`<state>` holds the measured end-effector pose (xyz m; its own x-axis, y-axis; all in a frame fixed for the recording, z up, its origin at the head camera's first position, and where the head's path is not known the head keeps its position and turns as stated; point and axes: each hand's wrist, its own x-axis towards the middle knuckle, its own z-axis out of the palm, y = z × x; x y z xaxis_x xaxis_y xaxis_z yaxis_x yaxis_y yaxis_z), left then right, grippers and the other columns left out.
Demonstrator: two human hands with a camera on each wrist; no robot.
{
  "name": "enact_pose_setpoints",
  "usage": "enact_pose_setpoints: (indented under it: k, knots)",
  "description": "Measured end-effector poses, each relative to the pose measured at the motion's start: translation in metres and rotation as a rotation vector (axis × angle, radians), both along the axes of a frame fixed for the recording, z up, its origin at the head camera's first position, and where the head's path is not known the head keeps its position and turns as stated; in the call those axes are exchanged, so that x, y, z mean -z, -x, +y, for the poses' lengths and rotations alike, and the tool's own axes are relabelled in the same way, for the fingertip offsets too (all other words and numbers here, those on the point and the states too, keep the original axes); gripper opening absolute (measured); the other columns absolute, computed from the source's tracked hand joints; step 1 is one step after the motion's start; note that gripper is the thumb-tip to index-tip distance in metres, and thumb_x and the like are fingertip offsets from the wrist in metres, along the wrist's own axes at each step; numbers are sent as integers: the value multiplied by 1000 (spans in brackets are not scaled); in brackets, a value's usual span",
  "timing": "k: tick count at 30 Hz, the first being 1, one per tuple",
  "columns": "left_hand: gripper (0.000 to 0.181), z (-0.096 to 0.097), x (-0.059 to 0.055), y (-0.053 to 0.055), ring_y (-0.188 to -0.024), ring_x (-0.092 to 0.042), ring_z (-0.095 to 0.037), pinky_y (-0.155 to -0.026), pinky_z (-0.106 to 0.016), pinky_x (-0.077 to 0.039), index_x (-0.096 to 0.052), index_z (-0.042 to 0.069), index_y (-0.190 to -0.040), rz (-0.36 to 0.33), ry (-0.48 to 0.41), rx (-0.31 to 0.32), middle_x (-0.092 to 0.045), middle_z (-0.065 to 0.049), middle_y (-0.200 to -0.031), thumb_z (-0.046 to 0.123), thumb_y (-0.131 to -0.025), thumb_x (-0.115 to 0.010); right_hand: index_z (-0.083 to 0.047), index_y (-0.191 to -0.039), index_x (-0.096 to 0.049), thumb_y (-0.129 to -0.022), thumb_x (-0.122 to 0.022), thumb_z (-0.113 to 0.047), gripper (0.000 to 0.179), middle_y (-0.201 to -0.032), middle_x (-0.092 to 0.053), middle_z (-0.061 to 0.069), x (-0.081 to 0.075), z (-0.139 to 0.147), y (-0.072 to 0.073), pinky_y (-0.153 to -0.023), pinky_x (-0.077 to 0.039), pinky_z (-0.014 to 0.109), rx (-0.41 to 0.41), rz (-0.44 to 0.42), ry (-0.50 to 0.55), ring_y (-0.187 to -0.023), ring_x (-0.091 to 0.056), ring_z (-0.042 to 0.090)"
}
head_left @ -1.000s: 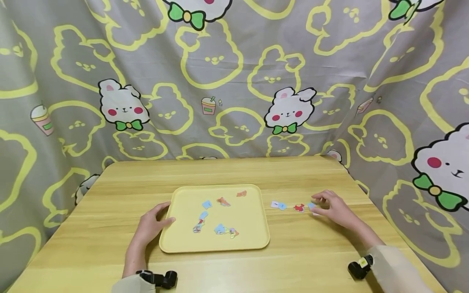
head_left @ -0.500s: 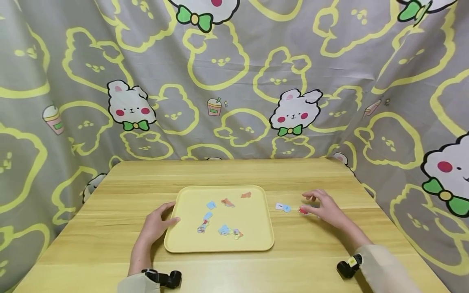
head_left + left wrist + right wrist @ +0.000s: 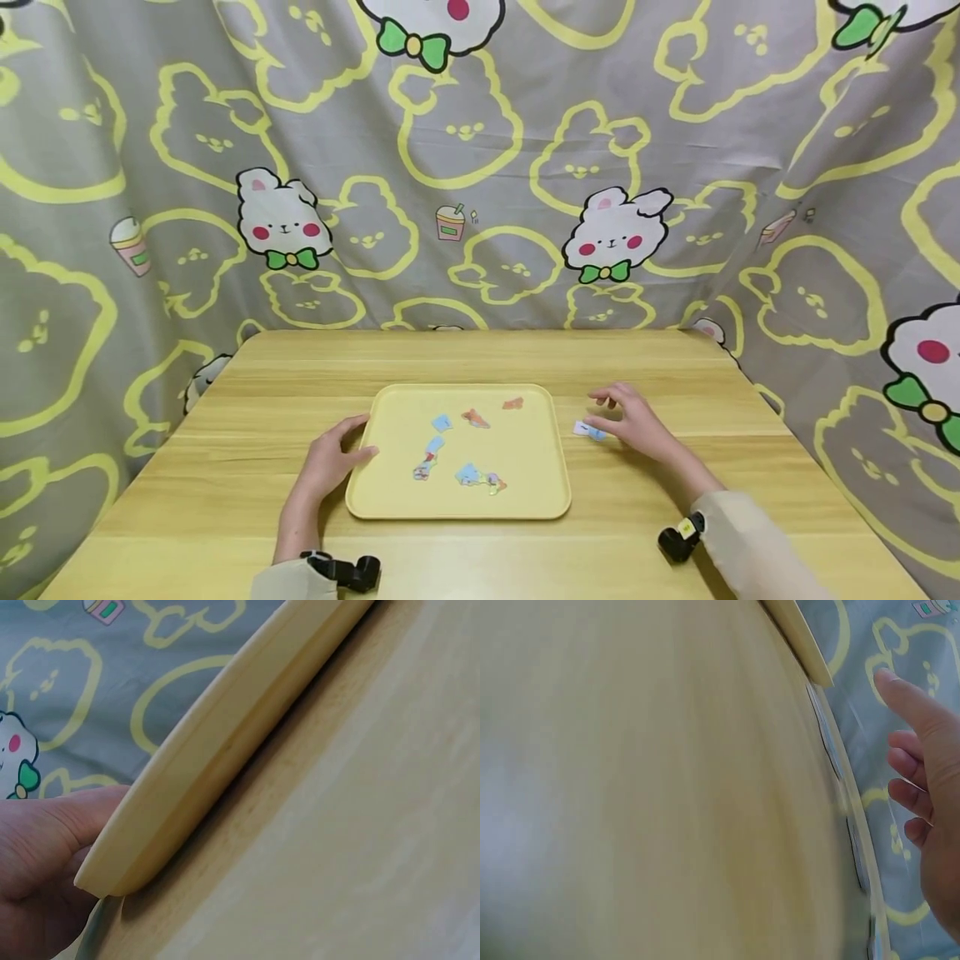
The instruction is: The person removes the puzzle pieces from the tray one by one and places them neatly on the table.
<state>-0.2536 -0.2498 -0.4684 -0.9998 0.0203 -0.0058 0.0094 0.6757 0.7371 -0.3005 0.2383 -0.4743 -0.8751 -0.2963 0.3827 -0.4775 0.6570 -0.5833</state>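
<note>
A pale yellow tray [image 3: 517,492] lies on the table, and my left hand [image 3: 330,458] holds its left rim with the thumb over the edge. In the left wrist view this hand [image 3: 45,847] is partly hidden behind the tray's side wall [image 3: 217,742]. To the right of the tray is a small white-and-blue paper cutout [image 3: 582,427]. My right hand [image 3: 633,425] hovers just over it, fingers loosely bent and holding nothing. In the right wrist view, flat cutouts [image 3: 825,731] lie on the table below this hand [image 3: 937,772].
Several small cutouts rest on the tray: a blue one [image 3: 442,422], an orange one [image 3: 476,417], another orange one [image 3: 513,403], a blue-and-red cluster [image 3: 422,472] and a blue-and-yellow cluster [image 3: 468,475]. A patterned curtain [image 3: 510,150] hangs behind the wooden table [image 3: 450,357].
My right hand has moved left along the row of cutouts toward the tray, now covering the red one. The left hand stays on the tray. The head view has turned slightly left.
</note>
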Motion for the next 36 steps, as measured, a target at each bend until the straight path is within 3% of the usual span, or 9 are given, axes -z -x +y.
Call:
enact_pose_setpoints:
  k: [12,22,36]
  knots:
    - [60,2,2,-1,-141,-36,-45,-118,-59,-29,-49,7,-143,21,-17,-19,-46,-23,-148,19,-88,-72,-1,-115,-67,-82,-79,-23,42,-97,-63,7,5,-34,19,-69,-43,24,-64,27,-23,-86,-49,15]
    - [59,1,2,0,-140,-37,-45,-117,-59,-31,-50,8,-142,26,-33,-25,-47,-23,-148,18,-88,-73,-4,-115,-68,-82,-78,-31,44,-96,-61,3,1,-60,26,-73,-45,26,-89,-27,-61,-89,-50,15]
    - [59,2,2,0,-140,-38,-45,-117,-58,-32,-51,7,-142,31,-44,-31,-47,-24,-147,16,-88,-73,-6,-112,-70,-80,-78,-39,46,-94,-63,-1,-2,-85,39,-80,-50,33,-117,56,-280,-90,-54,13]
